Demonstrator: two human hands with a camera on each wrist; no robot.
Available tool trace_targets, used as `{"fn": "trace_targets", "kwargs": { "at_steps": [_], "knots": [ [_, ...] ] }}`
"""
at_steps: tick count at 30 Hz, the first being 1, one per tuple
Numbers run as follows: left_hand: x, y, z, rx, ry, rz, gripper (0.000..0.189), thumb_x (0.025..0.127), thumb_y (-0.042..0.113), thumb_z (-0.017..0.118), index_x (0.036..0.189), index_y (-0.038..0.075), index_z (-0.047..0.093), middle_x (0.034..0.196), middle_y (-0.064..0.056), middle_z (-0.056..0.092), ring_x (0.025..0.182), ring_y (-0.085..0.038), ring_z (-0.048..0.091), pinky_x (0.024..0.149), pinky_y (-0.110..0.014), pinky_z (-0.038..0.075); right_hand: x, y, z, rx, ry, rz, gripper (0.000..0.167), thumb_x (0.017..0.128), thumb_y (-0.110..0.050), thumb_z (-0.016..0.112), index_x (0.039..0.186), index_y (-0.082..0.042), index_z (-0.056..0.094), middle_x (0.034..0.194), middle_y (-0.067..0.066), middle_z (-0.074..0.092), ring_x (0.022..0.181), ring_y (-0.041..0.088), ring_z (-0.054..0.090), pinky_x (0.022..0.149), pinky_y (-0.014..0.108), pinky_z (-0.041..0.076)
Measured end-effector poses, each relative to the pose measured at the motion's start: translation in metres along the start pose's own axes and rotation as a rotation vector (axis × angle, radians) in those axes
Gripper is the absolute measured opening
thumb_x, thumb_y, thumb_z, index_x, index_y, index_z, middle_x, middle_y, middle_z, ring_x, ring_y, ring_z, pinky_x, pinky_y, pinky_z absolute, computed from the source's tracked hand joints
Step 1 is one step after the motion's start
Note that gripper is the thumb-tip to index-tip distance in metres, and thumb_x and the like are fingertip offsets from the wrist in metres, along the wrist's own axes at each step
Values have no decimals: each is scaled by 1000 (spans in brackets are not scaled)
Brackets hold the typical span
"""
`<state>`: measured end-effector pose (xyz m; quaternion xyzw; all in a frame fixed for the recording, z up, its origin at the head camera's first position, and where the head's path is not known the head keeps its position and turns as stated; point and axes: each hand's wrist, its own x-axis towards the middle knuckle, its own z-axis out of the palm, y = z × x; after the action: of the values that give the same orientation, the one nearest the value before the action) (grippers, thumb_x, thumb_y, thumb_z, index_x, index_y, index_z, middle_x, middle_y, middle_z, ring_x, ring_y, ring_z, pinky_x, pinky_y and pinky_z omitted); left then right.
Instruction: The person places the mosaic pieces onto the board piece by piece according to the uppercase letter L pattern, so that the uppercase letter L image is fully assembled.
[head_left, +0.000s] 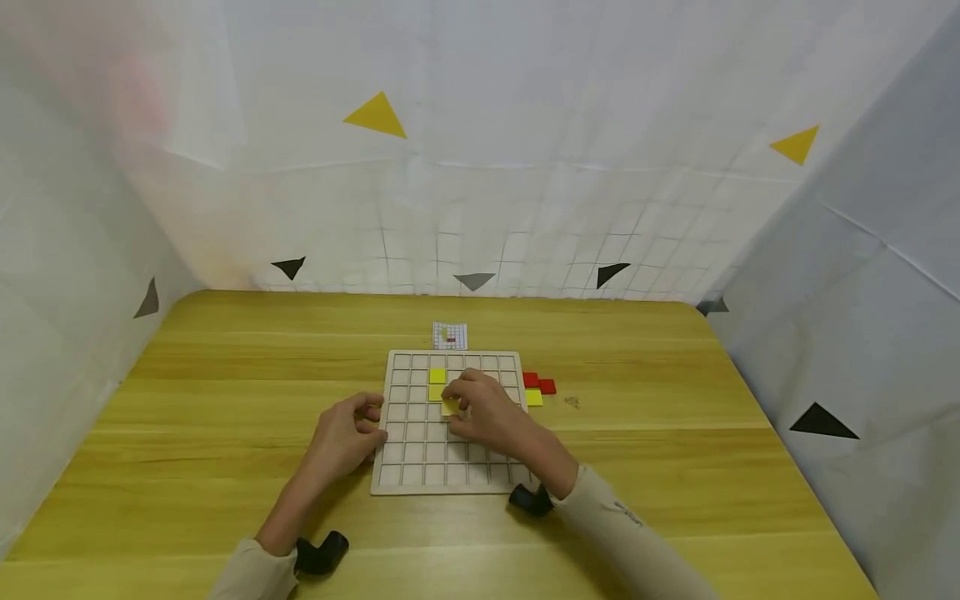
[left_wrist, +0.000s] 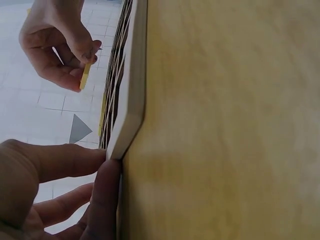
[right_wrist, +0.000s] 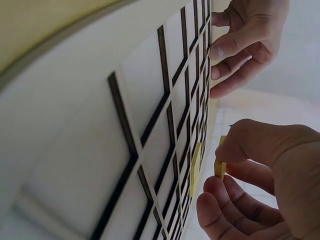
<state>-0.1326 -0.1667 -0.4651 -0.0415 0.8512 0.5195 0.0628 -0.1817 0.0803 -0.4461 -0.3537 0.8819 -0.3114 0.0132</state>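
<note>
A pale wooden grid board [head_left: 412,454] lies flat on the table. Two yellow square tiles [head_left: 437,376] sit in neighbouring cells of one column. My right hand [head_left: 487,408] pinches another yellow tile [right_wrist: 220,157] between thumb and fingers, above the board beside those two. In the right wrist view that tile is apart from the surface, tilted on edge. At the board's left edge, my left hand [head_left: 345,433] holds the rim with thumb and fingertips. The left wrist view shows the left fingertips [left_wrist: 102,155] against this rim. The right hand covers part of the grid.
Red tiles [head_left: 548,387] and a yellow tile [head_left: 534,397] lie by the board's right edge. A small printed grid card [head_left: 450,335] lies just behind the board. White sheets with coloured triangles enclose the wooden table [head_left: 247,358]. Black wrist devices [head_left: 322,554] are on both forearms.
</note>
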Motion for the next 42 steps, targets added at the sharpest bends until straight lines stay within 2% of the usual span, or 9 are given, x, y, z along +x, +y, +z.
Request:
{"fn": "trace_targets", "kwargs": {
  "at_steps": [10, 16, 27, 37, 42],
  "knots": [
    [-1, 0, 1, -12, 6, -9, 49, 82, -4, 73, 129, -1, 61, 109, -14, 62, 87, -21, 67, 57, -32, 57, 13, -4, 7, -4, -28, 22, 26, 80, -3, 75, 107, -3, 73, 97, 5, 61, 85, 22, 63, 73, 27, 52],
    [0, 1, -1, 0, 7, -11, 49, 82, -3, 74, 129, -1, 61, 109, -14, 63, 87, -21, 67, 58, -32, 57, 18, -4, 12, -28, -51, 43, 26, 81, -5, 75, 107, -4, 73, 97, 3, 61, 84, 18, 62, 73, 23, 51],
    [0, 0, 1, -17, 9, -16, 49, 82, -4, 74, 129, 0, 61, 109, -14, 63, 86, -21, 67, 57, -33, 57, 17, -2, 17, -5, -96, 71, 27, 83, -6, 75, 110, -4, 72, 98, 2, 58, 84, 18, 59, 71, 21, 49],
    [0, 1, 2, -12, 3, -16, 48, 82, -4, 74, 129, -1, 61, 109, -14, 63, 86, -21, 67, 57, -32, 57, 15, -2, 15, -26, -87, 57, 27, 83, -6, 76, 110, -4, 72, 99, 3, 59, 84, 16, 60, 73, 21, 50],
    [0, 1, 2, 0, 11, -11, 49, 82, -4, 74, 129, -1, 61, 109, -14, 63, 86, -21, 67, 57, -32, 56, 11, 0, 10, -57, -39, 14, 25, 82, -4, 73, 108, -4, 72, 99, 6, 63, 85, 18, 61, 74, 26, 52]
  ]
}}
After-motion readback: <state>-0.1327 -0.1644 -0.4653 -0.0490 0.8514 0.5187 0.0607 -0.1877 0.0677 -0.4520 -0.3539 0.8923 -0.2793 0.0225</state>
